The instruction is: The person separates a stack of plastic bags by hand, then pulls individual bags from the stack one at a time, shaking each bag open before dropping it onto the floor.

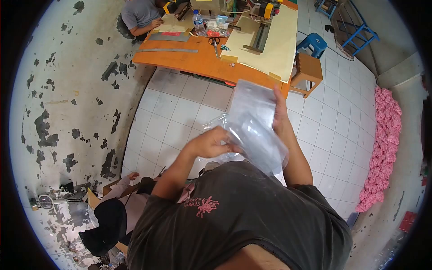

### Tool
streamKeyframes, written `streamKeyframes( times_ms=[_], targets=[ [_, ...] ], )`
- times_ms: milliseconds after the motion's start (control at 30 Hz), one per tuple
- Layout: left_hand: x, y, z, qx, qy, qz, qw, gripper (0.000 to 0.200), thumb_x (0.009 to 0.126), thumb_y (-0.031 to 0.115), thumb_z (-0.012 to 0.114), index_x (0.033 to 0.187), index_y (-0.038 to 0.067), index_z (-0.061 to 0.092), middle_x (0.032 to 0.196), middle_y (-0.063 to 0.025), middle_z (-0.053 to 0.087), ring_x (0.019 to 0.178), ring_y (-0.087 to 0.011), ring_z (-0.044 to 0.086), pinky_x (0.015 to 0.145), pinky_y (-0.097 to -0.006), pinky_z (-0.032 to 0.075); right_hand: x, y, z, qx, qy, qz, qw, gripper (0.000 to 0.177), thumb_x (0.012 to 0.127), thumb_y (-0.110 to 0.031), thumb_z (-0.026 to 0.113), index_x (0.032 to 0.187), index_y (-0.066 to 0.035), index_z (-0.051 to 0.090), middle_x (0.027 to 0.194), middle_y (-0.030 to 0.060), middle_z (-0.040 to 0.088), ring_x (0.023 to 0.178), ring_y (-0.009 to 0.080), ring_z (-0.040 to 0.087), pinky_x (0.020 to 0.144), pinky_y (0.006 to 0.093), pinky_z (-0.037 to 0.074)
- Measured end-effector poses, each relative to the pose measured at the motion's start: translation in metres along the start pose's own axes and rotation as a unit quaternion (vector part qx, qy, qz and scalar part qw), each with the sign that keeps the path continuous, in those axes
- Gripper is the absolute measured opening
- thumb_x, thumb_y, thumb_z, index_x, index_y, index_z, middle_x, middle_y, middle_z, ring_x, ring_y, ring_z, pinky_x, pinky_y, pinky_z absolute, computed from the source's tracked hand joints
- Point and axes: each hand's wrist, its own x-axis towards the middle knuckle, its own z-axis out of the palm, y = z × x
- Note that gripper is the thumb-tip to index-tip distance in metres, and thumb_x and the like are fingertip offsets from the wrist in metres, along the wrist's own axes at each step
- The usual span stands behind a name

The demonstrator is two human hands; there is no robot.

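My left hand is closed, its thumb and fingers pinching the edge of a clear plastic sleeve that bends over in front of my body. My right hand grips the right side of a stack of flat clear plastic sleeves, thumb along the edge. Its other fingers are hidden behind the plastic. The stack is held up in front of my chest, tilted, above the tiled floor. More loose, shiny plastic shows beneath my left hand.
Ahead stands an orange table with scissors, a water bottle, a metal bar and a co-worker at its far left. A brown stool and blue stool stand right. Another person sits close on my left.
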Motion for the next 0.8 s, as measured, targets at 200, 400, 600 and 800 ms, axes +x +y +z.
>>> streamKeyframes(
  times_ms=[200, 400, 600, 800],
  targets=[
    [-0.037, -0.028, 0.025, 0.103, 0.138, -0.031, 0.985, 0.019, 0.089, 0.018, 0.066, 0.095, 0.000, 0.069, 0.093, -0.0144, 0.071, 0.087, -0.0261, 0.068, 0.079, -0.0353, 0.051, 0.027, -0.005, 0.012, -0.345, 0.140, -0.067, 0.926, 0.044, 0.087, -0.014, 0.070, 0.125, 0.000, 0.054, 0.114, 0.0060, 0.063, 0.100, 0.0166, 0.059, 0.093, 0.0303, 0.044],
    [-0.055, -0.060, 0.011, -0.130, 0.602, -0.035, 0.787, 0.033, 0.096, 0.030, 0.059, 0.110, -0.001, 0.059, 0.109, -0.0141, 0.065, 0.108, -0.0230, 0.059, 0.096, -0.0375, 0.043, 0.010, -0.032, 0.068, -0.467, -0.039, -0.184, 0.864, 0.034, 0.086, -0.022, 0.073, 0.110, 0.000, 0.063, 0.103, 0.0049, 0.066, 0.096, 0.0137, 0.060, 0.085, 0.0298, 0.047],
    [-0.026, -0.011, -0.002, -0.462, 0.433, -0.041, 0.773, 0.095, 0.092, 0.073, 0.031, 0.138, -0.011, 0.039, 0.136, -0.0208, 0.050, 0.129, -0.0291, 0.045, 0.112, -0.0414, 0.029, -0.036, -0.001, 0.023, -0.702, -0.172, -0.288, 0.628, 0.023, 0.084, -0.016, 0.072, 0.099, -0.001, 0.065, 0.097, 0.0071, 0.066, 0.093, 0.0210, 0.063, 0.085, 0.0359, 0.050],
    [-0.009, -0.062, -0.027, -0.568, 0.283, -0.097, 0.767, 0.080, 0.097, 0.062, 0.034, 0.137, -0.007, 0.041, 0.136, -0.0185, 0.051, 0.126, -0.0287, 0.049, 0.108, -0.0405, 0.036, -0.057, 0.016, 0.042, -0.597, -0.381, -0.144, 0.691, 0.020, 0.083, -0.015, 0.070, 0.096, 0.000, 0.069, 0.095, 0.0105, 0.070, 0.089, 0.0251, 0.066, 0.084, 0.0385, 0.050]
  ],
)
